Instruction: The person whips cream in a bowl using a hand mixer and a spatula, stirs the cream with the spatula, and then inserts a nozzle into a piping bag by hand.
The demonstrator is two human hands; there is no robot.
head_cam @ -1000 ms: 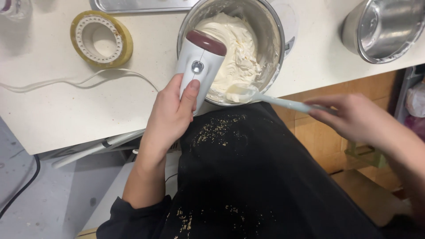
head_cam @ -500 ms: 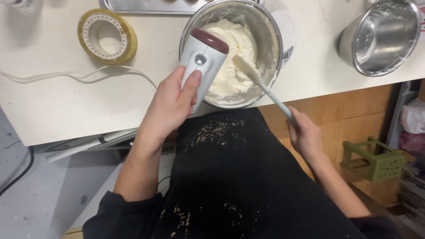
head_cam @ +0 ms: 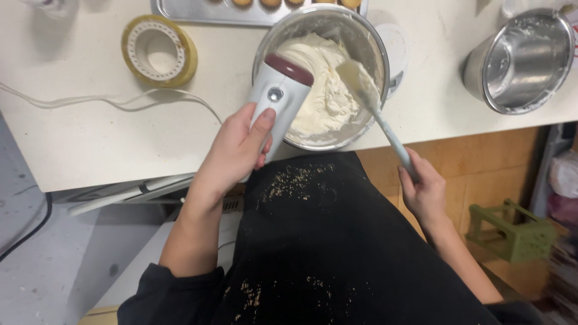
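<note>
Head view, looking down on a pale countertop (head_cam: 90,138). At upper centre, large round stainless-steel mixing bowl (head_cam: 361,36) filled with thick white whipped cream (head_cam: 319,90). Left hand (head_cam: 235,150) wrapped around white hand mixer with dark red cap (head_cam: 278,96), held over the bowl's near rim. Right hand (head_cam: 424,189), lower right of centre, closed on handle of pale blue spatula (head_cam: 376,108), its cream-coated blade resting in the bowl. Upper right: second steel bowl (head_cam: 521,60), tipped, only smears inside. Top edge: metal baking tray (head_cam: 198,11) carrying small golden cakes (head_cam: 271,3). Upper left: yellow roll of tape (head_cam: 158,51).
</note>
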